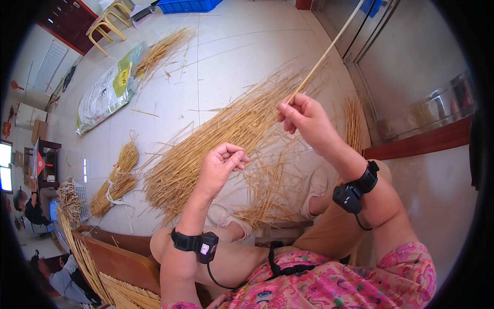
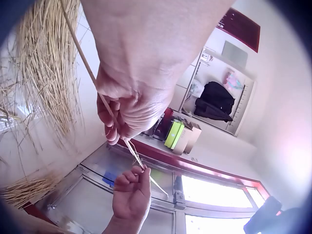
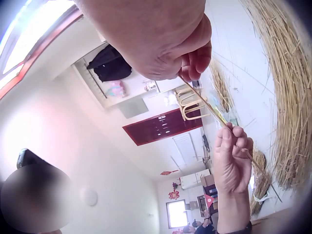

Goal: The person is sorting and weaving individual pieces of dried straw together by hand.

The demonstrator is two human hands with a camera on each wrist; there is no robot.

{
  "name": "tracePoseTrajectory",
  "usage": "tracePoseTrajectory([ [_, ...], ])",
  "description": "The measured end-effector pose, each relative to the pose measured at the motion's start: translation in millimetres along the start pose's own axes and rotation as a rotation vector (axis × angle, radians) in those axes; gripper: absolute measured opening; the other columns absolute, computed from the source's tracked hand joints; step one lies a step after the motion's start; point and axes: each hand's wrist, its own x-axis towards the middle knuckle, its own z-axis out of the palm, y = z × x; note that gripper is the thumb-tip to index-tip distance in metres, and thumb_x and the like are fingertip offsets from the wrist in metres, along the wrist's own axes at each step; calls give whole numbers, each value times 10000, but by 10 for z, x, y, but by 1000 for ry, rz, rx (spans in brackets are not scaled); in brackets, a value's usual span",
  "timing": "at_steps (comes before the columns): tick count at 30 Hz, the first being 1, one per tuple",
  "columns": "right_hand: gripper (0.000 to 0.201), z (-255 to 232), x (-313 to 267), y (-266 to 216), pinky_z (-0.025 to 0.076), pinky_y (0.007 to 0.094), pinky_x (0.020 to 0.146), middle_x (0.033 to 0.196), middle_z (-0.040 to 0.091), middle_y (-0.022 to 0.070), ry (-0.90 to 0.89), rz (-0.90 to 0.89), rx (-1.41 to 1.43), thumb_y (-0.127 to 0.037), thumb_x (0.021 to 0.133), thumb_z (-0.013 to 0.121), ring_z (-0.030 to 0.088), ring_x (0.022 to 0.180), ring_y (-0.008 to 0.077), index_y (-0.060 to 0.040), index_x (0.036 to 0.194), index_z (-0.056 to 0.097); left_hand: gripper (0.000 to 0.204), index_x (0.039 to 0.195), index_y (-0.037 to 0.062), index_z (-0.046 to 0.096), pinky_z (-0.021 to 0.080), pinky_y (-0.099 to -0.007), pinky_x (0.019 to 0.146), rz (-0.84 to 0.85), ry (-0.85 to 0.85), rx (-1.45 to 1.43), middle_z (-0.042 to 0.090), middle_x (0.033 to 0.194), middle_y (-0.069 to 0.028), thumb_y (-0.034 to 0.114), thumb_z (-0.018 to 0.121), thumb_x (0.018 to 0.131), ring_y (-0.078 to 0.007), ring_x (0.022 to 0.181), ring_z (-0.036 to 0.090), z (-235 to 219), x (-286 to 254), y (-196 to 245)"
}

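Observation:
Between its thumb and fingers my right hand (image 1: 307, 121) pinches a long, thin straw stalk (image 1: 328, 50), which rises to the upper right in the head view. Lower and to the left, my left hand (image 1: 220, 167) has thumb and fingers closed together. In the right wrist view, the stalk (image 3: 204, 102) runs from the right hand (image 3: 161, 41) to the left hand (image 3: 233, 163), which pinches it too, and a thin end sticks out beyond. Beneath both hands a wide spread of loose straw (image 1: 221, 139) covers the floor.
Tied straw bundles (image 1: 114, 180) lie at the left. A printed sack (image 1: 109, 90) with straw at its mouth, a blue crate (image 1: 188, 5) and stools (image 1: 110, 23) are farther off. Metal doors (image 1: 411, 56) stand at the right, a wooden chair (image 1: 123, 257) at lower left.

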Motion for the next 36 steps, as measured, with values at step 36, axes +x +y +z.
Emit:
tracePoseTrajectory([
  [36, 132, 176, -63, 155, 464, 214, 554, 804, 614, 49, -188, 106, -53, -140, 925, 531, 596, 665, 93, -8, 933, 531, 158, 935, -16, 645, 448, -194, 683, -48, 29, -44, 636, 822, -32, 114, 656, 846, -64, 745, 558, 68, 27, -152],
])
